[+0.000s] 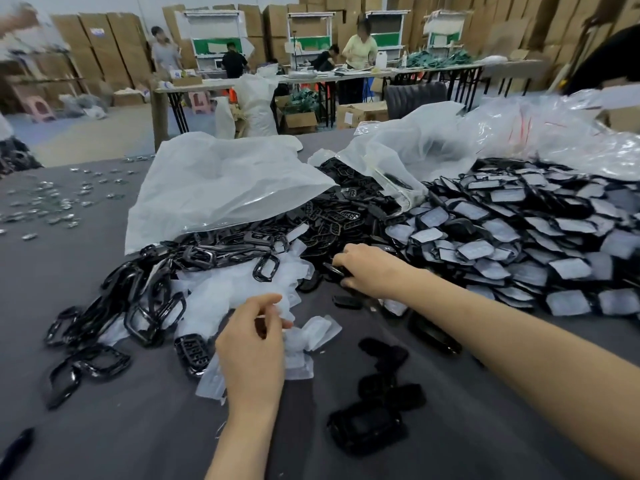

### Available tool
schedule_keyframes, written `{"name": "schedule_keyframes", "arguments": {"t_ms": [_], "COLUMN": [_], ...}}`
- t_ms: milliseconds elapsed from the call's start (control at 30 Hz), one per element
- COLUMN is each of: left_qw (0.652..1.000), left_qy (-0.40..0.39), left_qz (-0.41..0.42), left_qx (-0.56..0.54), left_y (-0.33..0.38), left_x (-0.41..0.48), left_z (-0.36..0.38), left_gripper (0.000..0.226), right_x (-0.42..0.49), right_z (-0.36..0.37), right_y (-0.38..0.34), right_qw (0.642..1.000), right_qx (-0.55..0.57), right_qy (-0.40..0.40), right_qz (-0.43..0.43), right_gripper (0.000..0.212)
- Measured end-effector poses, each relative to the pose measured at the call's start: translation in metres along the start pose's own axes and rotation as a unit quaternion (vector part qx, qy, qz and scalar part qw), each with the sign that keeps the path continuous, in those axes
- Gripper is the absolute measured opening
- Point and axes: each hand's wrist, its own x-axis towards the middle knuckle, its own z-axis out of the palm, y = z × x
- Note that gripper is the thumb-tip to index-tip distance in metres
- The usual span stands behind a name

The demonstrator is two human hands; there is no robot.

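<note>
Head view shows two hands over a grey table (86,427). The left hand (251,344), lower centre, pinches a small clear pouch (304,336) between thumb and forefinger, at the near edge of a loose pile of such pouches. The right hand (369,266), centre frame, curls its fingers round one black part (334,270) at the foot of the black heap. Black frames (149,299) at left and paper-backed pieces (502,237) at right are too many to count, and two big translucent bags (221,181) lie over them. Four people (360,46) are at the far tables. Bare cloth lies open at lower left and between the forearms, where a few blurred black cases (367,431) sit. The held part's shape is hard to make out.
</note>
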Motion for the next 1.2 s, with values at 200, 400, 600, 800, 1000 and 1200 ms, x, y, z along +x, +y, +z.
{"name": "schedule_keyframes", "arguments": {"t_ms": [200, 400, 600, 800, 1000, 1200], "left_qw": [0.999, 0.992, 0.949, 0.947, 0.959, 0.963], "left_qy": [-0.029, -0.094, -0.153, -0.160, -0.105, -0.035], "left_qz": [0.014, 0.064, -0.082, -0.074, -0.089, -0.122], "left_qx": [-0.015, -0.048, -0.265, -0.270, -0.249, -0.237], "left_y": [0.007, 0.021, 0.024, 0.022, 0.026, 0.022], "left_x": [-0.006, -0.015, -0.022, -0.022, -0.023, -0.019], "left_z": [0.003, 0.011, 0.029, 0.032, 0.031, 0.028], "left_gripper": [0.020, 0.027, 0.020, 0.024, 0.020, 0.018], "right_x": [0.007, -0.055, -0.101, -0.100, -0.098, -0.091], "right_z": [-0.013, -0.019, 0.000, 0.000, -0.001, 0.009], "right_y": [-0.013, -0.023, -0.048, -0.042, -0.039, -0.040], "right_qw": [0.997, 0.882, 0.543, 0.484, 0.420, 0.496], "right_qx": [-0.061, 0.437, 0.839, 0.868, 0.892, 0.854], "right_qy": [-0.033, 0.173, 0.017, -0.096, -0.134, -0.047], "right_qz": [-0.025, 0.031, -0.003, 0.054, 0.102, 0.151], "right_gripper": [0.024, 0.012, 0.016, 0.029, 0.030, 0.009]}}
